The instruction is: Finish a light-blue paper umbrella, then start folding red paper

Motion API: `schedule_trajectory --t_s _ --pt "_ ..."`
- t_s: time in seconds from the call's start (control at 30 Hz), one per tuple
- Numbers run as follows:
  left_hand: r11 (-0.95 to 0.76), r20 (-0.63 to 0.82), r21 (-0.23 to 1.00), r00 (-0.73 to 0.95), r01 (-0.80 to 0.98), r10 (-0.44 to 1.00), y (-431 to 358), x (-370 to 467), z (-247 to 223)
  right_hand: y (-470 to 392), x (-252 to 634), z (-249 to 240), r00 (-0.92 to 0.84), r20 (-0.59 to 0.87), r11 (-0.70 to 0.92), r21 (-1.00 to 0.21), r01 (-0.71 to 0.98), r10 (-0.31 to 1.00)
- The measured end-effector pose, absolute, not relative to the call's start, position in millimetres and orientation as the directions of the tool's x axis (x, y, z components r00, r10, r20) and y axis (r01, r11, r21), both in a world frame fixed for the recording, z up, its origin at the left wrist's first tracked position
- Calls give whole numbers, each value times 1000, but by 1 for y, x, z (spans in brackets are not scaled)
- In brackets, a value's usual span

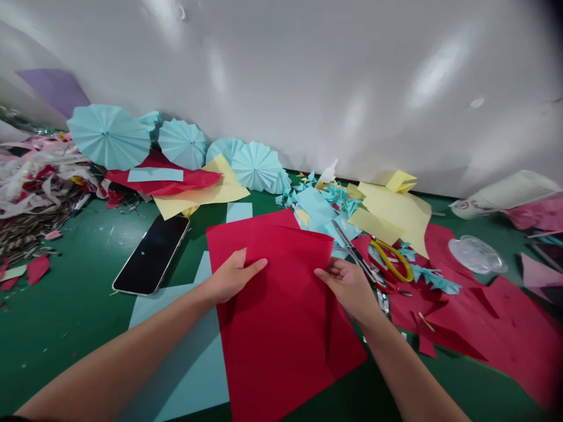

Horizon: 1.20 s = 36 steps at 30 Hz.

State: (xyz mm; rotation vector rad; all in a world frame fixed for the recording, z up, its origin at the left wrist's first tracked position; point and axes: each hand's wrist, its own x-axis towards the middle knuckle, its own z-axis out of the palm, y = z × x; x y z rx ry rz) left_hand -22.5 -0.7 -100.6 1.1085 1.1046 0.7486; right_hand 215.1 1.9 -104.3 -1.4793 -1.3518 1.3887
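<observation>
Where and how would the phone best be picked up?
Probably by both long edges of the phone, from above and its near end: it is slim and lies flat, screen up, with yellow paper at its far end.

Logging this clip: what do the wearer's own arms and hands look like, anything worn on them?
The left hand and right hand are ungloved, with no ring on the parts in view. Both forearms are bare, without watch or bracelet. A dark edge at the bottom-left corner may be a sleeve.
</observation>
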Motion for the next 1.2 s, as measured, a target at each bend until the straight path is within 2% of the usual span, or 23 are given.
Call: schedule_trajectory --t_s 0.2,0.5,0.73,0.87,1.07,1.2 --pt "293 -325 943 260 156 909 -1 -20 -101 3 218 -112 -123 -235 -203 -952 231 964" --pt "167 -245 907 162 386 956 0 -18 -96 1 215 -110 -117 -249 -227 -959 170 961" --pt "111 -226 878 201 465 953 0 -19 -96 3 214 -112 -42 -257 -253 -964 79 966" --pt "111 -224 886 206 450 953 1 -18 -95 4 215 -115 -59 -241 -233 -966 115 969" --pt "130 -247 878 203 460 947 1 -18 -92 2 218 -113 1 -190 -184 -947 263 982" --pt "105 -245 858 222 502 944 1 -18 -93 2 215 -108 -6 -213 -208 -959 195 977"
